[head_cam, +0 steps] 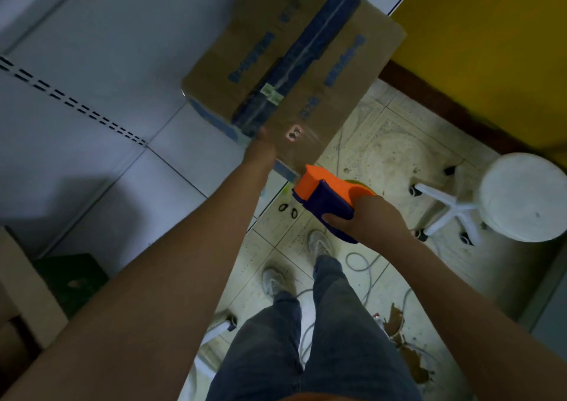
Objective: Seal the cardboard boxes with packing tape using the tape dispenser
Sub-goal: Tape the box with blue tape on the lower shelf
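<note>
Gripping the orange-and-blue tape dispenser (329, 199) in the right hand (366, 219), fingers and thumb curled round its blue body, just off the near corner of the cardboard box (294, 72). Bracing the box's near edge with the left hand (260, 152); fingers hidden past the edge, so spread or curled cannot be told. Stretching a sheet of clear packing tape (302, 152) from the dispenser's mouth up onto the box top, glare showing on the film near the corner.

Judging the step as laying a fresh strip over the near end: best done by keeping the film taut and low, drawing the dispenser in line with the dark blue tape (303, 63) already down the centre seam, not askew. Pressing the stuck end flat with the left hand before pulling, to stop lifting and wrinkles. Tilting the dispenser down over the edge to cut cleanly, then smoothing the tail against the side wall.

Resting the box at the corner of a pale tabletop (101, 63), partly overhanging the tiled floor (383, 155). Beyond, a white rolling stool (518, 198) and loose cables; worth watching footing near them.
</note>
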A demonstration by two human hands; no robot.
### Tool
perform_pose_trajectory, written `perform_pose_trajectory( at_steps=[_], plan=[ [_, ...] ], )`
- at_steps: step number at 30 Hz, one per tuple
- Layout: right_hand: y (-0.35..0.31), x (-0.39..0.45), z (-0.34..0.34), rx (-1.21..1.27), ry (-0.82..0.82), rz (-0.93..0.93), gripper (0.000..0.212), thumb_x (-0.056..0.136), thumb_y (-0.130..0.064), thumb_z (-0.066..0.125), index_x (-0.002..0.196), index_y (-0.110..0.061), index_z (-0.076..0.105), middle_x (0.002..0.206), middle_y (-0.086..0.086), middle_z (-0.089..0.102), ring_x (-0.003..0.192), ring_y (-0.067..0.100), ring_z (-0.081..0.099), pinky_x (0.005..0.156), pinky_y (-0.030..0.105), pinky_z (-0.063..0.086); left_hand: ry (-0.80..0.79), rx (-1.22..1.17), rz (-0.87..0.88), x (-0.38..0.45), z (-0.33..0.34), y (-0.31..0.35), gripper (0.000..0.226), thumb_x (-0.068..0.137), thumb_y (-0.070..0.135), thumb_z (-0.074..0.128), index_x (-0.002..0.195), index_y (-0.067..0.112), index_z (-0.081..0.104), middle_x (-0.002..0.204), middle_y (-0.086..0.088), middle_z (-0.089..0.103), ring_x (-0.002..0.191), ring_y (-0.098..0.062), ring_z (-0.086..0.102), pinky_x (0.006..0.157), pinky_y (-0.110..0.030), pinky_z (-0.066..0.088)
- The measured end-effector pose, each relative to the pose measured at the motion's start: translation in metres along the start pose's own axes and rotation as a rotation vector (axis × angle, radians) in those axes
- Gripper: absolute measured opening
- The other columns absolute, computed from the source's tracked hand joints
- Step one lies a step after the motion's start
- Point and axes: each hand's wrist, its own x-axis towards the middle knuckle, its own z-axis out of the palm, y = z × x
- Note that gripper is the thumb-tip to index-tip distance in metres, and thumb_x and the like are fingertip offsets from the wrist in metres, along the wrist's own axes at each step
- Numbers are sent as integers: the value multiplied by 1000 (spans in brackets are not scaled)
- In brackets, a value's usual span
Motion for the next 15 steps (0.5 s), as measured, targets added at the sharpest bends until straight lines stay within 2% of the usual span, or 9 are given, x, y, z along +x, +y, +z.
perform_pose_trajectory(
  at_steps=[2,4,6,8,9,10,12,14,15],
  plan=[
    [-10,5,-4,10,28,-36,52,86,-65,57,68,-25,28,60,-4,41,50,9,39,45,25,27,40,-100,-121,12,-9,12,58,106,49,16,152,19,36,146,-10,49,128,-31,51,104,-46,45],
    [-22,13,-8,1,47,-48,53,86,-66,55,68,-23,31,60,-3,42,50,10,40,46,25,28,36,-125,-178,18,-18,24,61,105,54,17,150,18,38,144,-10,50,127,-30,51,95,-44,46],
    [-31,22,-9,5,46,-54,53,86,-67,55,68,-22,33,61,-2,43,51,12,42,50,26,33,65,28,-132,23,-26,33,56,108,47,20,154,18,30,153,-13,40,135,-32,45,102,-46,44],
    [-37,31,-9,14,42,-50,53,85,-67,56,68,-22,34,61,-1,44,52,13,43,52,27,36,152,316,-116,34,-33,39,60,108,38,30,158,11,10,162,-19,20,146,-37,27,117,-50,29],
    [-39,34,-8,17,38,-48,53,85,-67,56,67,-22,35,61,-1,45,52,13,44,52,27,36,252,448,-116,36,-35,41,71,106,37,38,158,9,-2,164,-22,7,150,-39,14,120,-52,20],
    [-41,36,-8,23,36,-46,53,84,-67,57,67,-22,36,61,-1,45,52,13,45,52,26,36,375,524,-77,32,-36,43,82,104,42,43,157,8,-10,164,-23,-4,151,-40,3,121,-53,13],
    [-45,40,-7,37,30,-42,53,84,-68,57,67,-21,37,61,-1,46,53,15,46,51,26,35,518,686,232,33,-33,34,86,103,52,37,156,6,-12,163,-24,-14,151,-39,-9,122,-53,8],
    [-48,42,-5,47,17,-40,53,84,-67,57,67,-21,37,60,-1,45,51,14,45,49,25,32,432,846,494,38,-29,21,79,103,56,26,158,10,-9,163,-22,-15,151,-38,-13,121,-54,6],
    [-48,43,-4,56,14,-40,53,85,-66,57,66,-21,37,59,-1,44,51,14,45,47,25,31,394,871,536,44,-28,18,76,103,57,23,158,13,-6,163,-21,-15,151,-37,-14,121,-54,5]
  ],
)
